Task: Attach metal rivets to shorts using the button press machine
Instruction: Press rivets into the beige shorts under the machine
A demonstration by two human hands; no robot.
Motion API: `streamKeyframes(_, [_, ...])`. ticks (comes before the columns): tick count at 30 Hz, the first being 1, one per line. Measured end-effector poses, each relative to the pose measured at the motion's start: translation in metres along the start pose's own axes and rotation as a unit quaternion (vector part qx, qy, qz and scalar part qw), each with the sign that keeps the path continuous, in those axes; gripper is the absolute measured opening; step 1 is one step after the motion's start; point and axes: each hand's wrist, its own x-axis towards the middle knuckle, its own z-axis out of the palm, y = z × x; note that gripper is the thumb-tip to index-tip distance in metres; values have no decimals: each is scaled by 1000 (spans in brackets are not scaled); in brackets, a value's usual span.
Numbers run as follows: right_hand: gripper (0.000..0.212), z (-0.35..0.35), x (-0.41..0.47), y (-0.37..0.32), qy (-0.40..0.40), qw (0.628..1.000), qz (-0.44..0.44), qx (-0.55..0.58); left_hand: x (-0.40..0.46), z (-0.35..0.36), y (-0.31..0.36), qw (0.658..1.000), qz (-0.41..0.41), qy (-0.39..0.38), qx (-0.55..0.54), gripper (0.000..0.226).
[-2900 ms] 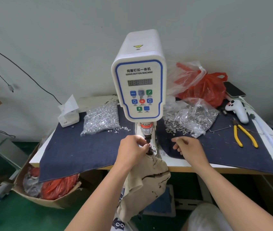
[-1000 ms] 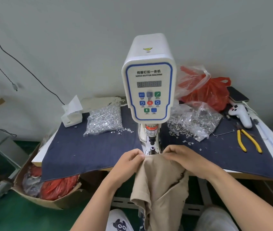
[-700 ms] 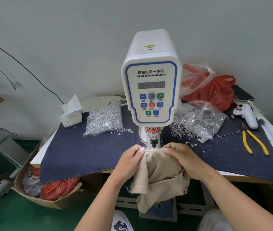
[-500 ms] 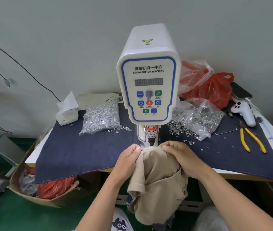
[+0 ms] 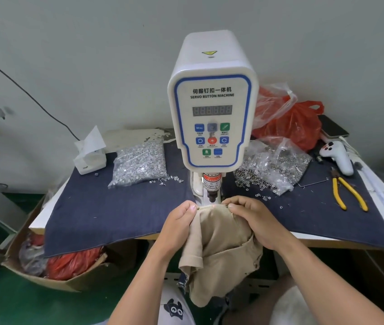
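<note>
The white servo button machine point(image 5: 212, 109) stands at the table's middle, its punch head point(image 5: 211, 194) just above the cloth. Tan shorts point(image 5: 219, 249) hang off the table's front edge, their top edge stretched flat under the punch. My left hand point(image 5: 179, 222) pinches the shorts' edge on the left of the punch. My right hand point(image 5: 254, 219) pinches it on the right. Two small dark rivets show on the edge beside my fingertips. A clear bag of silver rivets point(image 5: 139, 163) lies left of the machine. A torn bag of ring-shaped rivet parts point(image 5: 273, 167) lies on the right.
Navy cloth point(image 5: 116, 212) covers the table. Yellow-handled pliers point(image 5: 348, 193), a white handheld controller point(image 5: 337, 157), a red plastic bag point(image 5: 296, 125) and a phone point(image 5: 333, 129) sit at the right. A tissue box point(image 5: 90, 156) is at the left. A cardboard box point(image 5: 52, 261) stands on the floor below.
My left hand left the punch and my right hand left the table; both took hold of the shorts' edge. They now hold it stretched flat under the punch.
</note>
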Motion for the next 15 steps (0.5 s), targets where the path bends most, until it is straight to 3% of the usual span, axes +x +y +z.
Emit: streamKeyframes(15, [22,0,1,4,5,1000,-11,-11,2,0,2,1000,-7,6,7,40])
